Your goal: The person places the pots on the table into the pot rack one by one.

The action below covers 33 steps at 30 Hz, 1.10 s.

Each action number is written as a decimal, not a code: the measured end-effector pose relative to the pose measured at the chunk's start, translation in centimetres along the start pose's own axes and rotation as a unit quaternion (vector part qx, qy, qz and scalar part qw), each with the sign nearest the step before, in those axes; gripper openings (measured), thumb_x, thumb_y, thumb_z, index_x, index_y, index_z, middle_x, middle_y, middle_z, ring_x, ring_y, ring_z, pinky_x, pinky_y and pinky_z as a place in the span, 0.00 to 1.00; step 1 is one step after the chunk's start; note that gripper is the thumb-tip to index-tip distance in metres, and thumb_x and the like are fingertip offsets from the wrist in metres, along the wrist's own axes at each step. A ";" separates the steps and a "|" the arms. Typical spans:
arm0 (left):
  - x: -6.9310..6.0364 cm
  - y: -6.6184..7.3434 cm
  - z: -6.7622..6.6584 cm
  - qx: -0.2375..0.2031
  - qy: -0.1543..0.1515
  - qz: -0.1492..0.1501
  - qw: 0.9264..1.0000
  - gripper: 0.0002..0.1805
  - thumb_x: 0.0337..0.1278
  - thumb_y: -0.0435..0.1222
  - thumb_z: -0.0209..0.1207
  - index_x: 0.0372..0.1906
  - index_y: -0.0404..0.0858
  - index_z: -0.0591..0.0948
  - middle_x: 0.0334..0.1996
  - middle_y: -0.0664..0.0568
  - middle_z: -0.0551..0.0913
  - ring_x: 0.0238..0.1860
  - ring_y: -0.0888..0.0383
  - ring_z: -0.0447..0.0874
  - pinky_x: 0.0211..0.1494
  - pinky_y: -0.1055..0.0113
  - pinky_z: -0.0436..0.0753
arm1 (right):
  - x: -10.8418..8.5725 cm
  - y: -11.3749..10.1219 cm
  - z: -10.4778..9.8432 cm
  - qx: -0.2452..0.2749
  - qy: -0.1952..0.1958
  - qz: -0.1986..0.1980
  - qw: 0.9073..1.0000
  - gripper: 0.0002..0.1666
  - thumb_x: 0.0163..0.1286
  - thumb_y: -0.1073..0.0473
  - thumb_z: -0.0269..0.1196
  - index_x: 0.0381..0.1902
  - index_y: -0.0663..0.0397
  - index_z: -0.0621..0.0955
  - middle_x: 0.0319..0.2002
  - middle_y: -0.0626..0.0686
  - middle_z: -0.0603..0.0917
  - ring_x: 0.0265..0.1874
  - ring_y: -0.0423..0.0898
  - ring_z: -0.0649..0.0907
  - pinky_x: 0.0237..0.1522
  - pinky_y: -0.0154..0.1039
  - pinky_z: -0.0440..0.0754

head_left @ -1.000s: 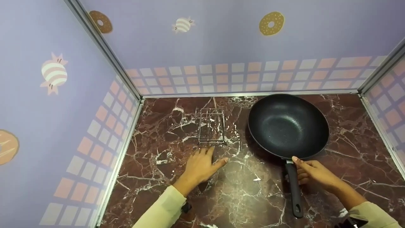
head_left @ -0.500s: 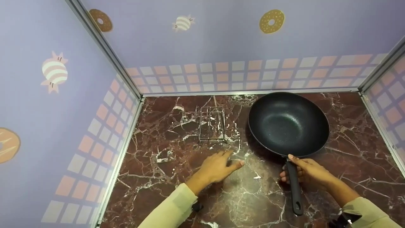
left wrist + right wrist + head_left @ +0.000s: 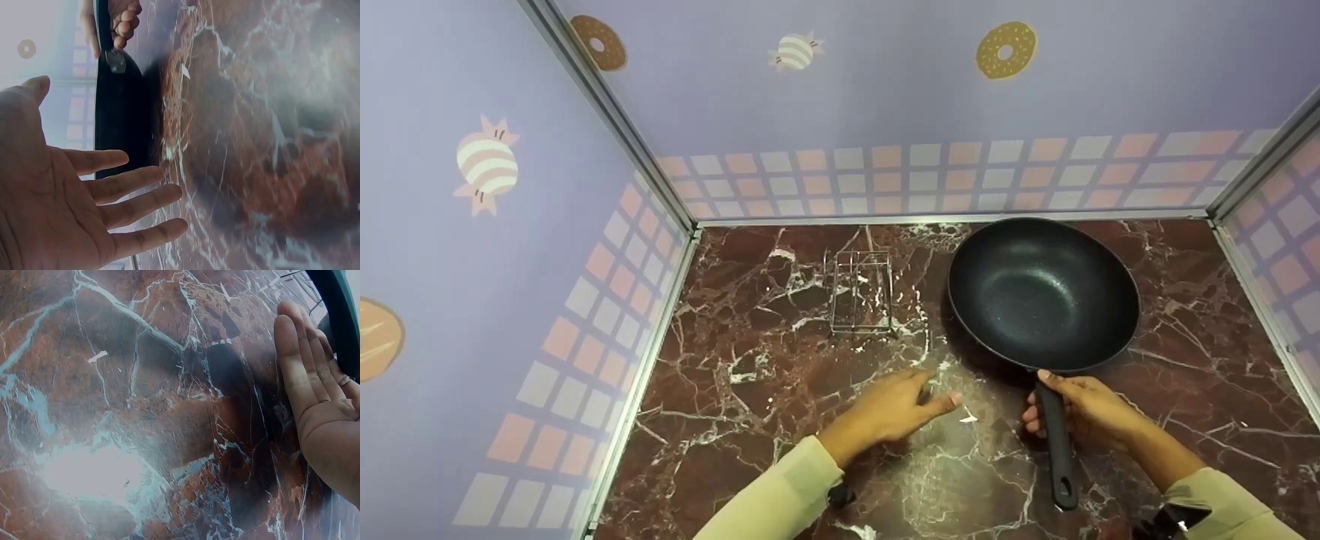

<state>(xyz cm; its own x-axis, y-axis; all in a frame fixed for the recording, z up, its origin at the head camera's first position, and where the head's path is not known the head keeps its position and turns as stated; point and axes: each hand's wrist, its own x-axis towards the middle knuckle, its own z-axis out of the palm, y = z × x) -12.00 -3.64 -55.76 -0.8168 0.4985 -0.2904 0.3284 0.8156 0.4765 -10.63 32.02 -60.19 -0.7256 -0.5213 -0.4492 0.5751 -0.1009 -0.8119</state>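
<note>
The deep, round black pan with a dark, smooth interior (image 3: 1039,300) is at the right rear of the red-brown marbled counter (image 3: 960,499). Its straight black handle (image 3: 1059,465) points toward the person. The right hand (image 3: 1095,411) grips the handle near the bowl, thumb opposing curled fingers. The left hand (image 3: 889,406) has its fingers spread, holding nothing. Expect a rigid, bowl-heavy body with slippery walls. Hold the handle firmly, close to the bowl, to limit tipping.
</note>
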 end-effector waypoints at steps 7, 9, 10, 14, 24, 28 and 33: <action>0.3 1.5 1.4 -0.020 -0.014 0.014 1.000 0.51 0.75 0.79 0.33 0.85 0.51 0.69 0.76 0.49 0.82 0.77 0.46 0.80 0.80 0.43 0.79 | 0.1 0.4 0.0 0.069 -0.065 0.020 0.995 0.31 0.95 0.43 0.41 0.51 0.56 0.86 0.42 0.53 0.95 0.44 0.48 0.95 0.52 0.44 0.94; 0.3 1.9 1.9 -0.028 -0.017 0.015 0.999 0.50 0.75 0.79 0.34 0.84 0.52 0.70 0.76 0.50 0.81 0.76 0.46 0.81 0.79 0.44 0.80 | 0.1 0.5 0.1 0.079 -0.077 0.021 0.994 0.31 0.95 0.45 0.41 0.50 0.56 0.86 0.42 0.53 0.95 0.44 0.48 0.95 0.52 0.43 0.94; 0.4 2.2 2.2 -0.030 -0.018 0.017 0.999 0.50 0.75 0.79 0.34 0.84 0.52 0.71 0.76 0.50 0.82 0.75 0.47 0.82 0.78 0.45 0.81 | 0.1 0.6 0.1 0.083 -0.081 0.022 0.993 0.31 0.95 0.45 0.41 0.50 0.56 0.87 0.42 0.53 0.95 0.44 0.48 0.95 0.51 0.43 0.94; 0.6 3.4 3.4 -0.031 -0.020 0.038 0.999 0.48 0.78 0.77 0.33 0.82 0.52 0.73 0.77 0.53 0.81 0.76 0.49 0.82 0.78 0.48 0.82 | 0.1 0.6 0.2 0.094 -0.086 0.021 0.992 0.32 0.95 0.47 0.40 0.48 0.55 0.88 0.42 0.53 0.95 0.43 0.47 0.95 0.50 0.41 0.94; 1.2 6.5 6.1 -0.051 -0.014 0.110 0.993 0.37 0.85 0.69 0.37 0.72 0.54 0.84 0.64 0.60 0.90 0.65 0.62 0.89 0.67 0.66 0.87 | 0.2 0.6 0.2 0.104 -0.096 0.013 0.990 0.32 0.96 0.49 0.39 0.49 0.55 0.88 0.43 0.53 0.96 0.44 0.46 0.95 0.52 0.40 0.94; 1.3 7.5 6.7 -0.087 -0.018 0.113 0.990 0.32 0.87 0.66 0.41 0.66 0.55 0.88 0.47 0.65 0.93 0.48 0.69 0.90 0.49 0.75 0.85 | 0.3 0.7 0.2 0.094 -0.094 0.008 0.991 0.32 0.96 0.50 0.39 0.49 0.56 0.89 0.44 0.53 0.96 0.44 0.46 0.95 0.53 0.42 0.95; 1.6 9.0 7.2 -0.194 -0.043 0.077 0.977 0.32 0.87 0.63 0.45 0.51 0.48 0.93 0.31 0.61 0.87 0.34 0.68 0.82 0.38 0.76 0.79 | 0.1 0.6 0.2 0.086 -0.083 0.008 0.993 0.32 0.96 0.49 0.40 0.49 0.56 0.89 0.44 0.52 0.96 0.43 0.45 0.95 0.52 0.43 0.95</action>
<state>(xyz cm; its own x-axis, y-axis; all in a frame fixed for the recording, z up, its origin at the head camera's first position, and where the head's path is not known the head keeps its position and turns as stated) -6.92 6.56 -57.91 -0.7237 0.6433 -0.2498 0.2266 0.5635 0.7945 -10.31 31.79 -60.62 -0.6515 -0.6556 -0.3819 0.6523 -0.2269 -0.7232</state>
